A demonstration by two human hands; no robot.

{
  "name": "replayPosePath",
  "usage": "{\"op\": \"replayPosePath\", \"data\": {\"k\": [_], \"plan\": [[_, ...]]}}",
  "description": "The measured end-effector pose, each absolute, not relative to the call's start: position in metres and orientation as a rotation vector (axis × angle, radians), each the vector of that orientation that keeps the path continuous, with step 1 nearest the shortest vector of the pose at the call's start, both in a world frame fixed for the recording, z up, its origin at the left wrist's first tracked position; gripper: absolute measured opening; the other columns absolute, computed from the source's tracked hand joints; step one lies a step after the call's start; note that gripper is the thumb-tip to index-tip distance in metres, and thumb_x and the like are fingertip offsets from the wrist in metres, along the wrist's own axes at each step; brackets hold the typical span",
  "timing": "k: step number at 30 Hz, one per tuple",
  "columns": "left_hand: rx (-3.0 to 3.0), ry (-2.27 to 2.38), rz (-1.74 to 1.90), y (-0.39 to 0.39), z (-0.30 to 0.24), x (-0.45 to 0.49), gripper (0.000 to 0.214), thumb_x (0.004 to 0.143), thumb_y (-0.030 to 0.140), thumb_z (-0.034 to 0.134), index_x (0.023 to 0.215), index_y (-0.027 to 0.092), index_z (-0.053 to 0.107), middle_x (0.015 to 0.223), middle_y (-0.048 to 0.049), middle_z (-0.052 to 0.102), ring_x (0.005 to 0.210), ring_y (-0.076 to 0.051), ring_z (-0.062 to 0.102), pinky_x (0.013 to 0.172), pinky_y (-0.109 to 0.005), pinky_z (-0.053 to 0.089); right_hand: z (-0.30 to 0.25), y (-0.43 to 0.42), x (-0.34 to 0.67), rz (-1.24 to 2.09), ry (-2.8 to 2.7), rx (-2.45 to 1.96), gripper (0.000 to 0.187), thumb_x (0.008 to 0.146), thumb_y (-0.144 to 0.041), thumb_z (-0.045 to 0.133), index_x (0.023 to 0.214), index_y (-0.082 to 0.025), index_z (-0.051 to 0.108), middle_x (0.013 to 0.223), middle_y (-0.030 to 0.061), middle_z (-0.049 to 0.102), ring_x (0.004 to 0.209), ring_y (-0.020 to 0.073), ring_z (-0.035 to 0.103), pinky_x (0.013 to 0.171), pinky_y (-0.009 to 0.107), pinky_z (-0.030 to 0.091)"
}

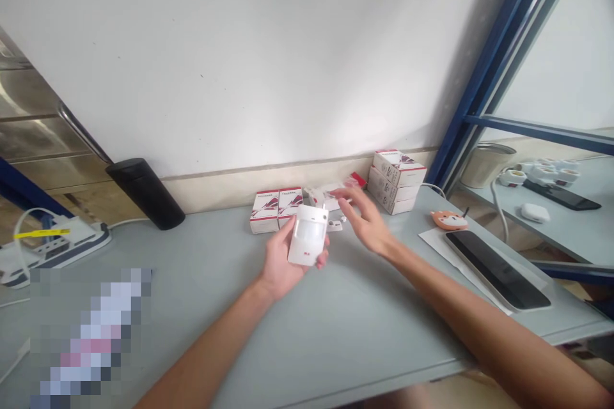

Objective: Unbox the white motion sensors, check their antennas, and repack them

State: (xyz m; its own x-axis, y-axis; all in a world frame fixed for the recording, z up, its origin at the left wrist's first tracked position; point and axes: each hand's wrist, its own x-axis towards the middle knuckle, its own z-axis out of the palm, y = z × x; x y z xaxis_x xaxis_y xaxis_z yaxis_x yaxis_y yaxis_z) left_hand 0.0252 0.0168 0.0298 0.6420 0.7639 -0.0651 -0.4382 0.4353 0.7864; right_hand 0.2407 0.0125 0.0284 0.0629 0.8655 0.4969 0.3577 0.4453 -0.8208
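My left hand (281, 259) is closed around a white motion sensor (307, 235), held upright above the grey table (297, 332). My right hand (367, 217) hovers to the right of it with fingers stretched out and slightly blurred, holding nothing, reaching towards small white parts (334, 225) and an opened red-and-white box (336, 192) near the wall.
Two red-and-white boxes (275, 208) lie side by side behind the sensor. A stack of three such boxes (396, 180) stands at the right. A phone (496, 268) on paper and an orange animal figure (448, 220) lie far right. A black cylinder (144, 192) and a power strip (52, 246) sit left.
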Motion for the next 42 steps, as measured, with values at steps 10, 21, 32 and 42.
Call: {"op": "replayPosePath", "data": {"k": [10, 21, 32, 42], "plan": [[0.737, 0.574, 0.970, 0.018, 0.030, 0.025, 0.044, 0.103, 0.048, 0.046, 0.111, 0.011, 0.069, 0.086, -0.0146, 0.072, 0.061, -0.023, 0.065, 0.056, -0.033, 0.050, 0.044, 0.075, 0.276, 0.106, -1.849, -1.377, 0.017, 0.092, -0.028, 0.068, 0.105, -0.025, 0.077, 0.127, 0.0116, 0.074, 0.136, 0.0364, 0.057, 0.122, 0.056, 0.035], [0.837, 0.533, 0.797, -0.003, 0.033, 0.034, 0.048, 0.104, 0.054, 0.044, 0.109, 0.013, 0.070, 0.090, -0.0147, 0.072, 0.062, -0.024, 0.065, 0.061, -0.036, 0.049, 0.039, 0.022, 0.249, 1.402, -0.846, -0.790, 0.024, 0.095, -0.045, 0.066, 0.109, -0.025, 0.069, 0.126, 0.0075, 0.076, 0.115, 0.0270, 0.072, 0.103, 0.042, 0.054], [0.880, 0.543, 0.760, 0.000, 0.033, 0.032, 0.050, 0.105, 0.052, 0.039, 0.108, 0.012, 0.071, 0.089, -0.0163, 0.072, 0.062, -0.025, 0.065, 0.062, -0.037, 0.048, 0.048, 0.010, 0.237, 1.511, -0.846, -0.689, 0.025, 0.099, -0.048, 0.061, 0.103, -0.025, 0.069, 0.123, 0.0058, 0.076, 0.119, 0.0295, 0.069, 0.112, 0.049, 0.047], [0.956, 0.508, 0.728, 0.000, 0.032, 0.032, 0.050, 0.105, 0.050, 0.039, 0.112, 0.012, 0.070, 0.091, -0.0161, 0.072, 0.065, -0.026, 0.066, 0.064, -0.038, 0.048, 0.051, 0.010, 0.236, 1.334, -0.895, -0.718, 0.041, 0.099, -0.064, 0.057, 0.114, -0.028, 0.071, 0.130, 0.0053, 0.074, 0.121, 0.0318, 0.069, 0.103, 0.048, 0.053]]}}
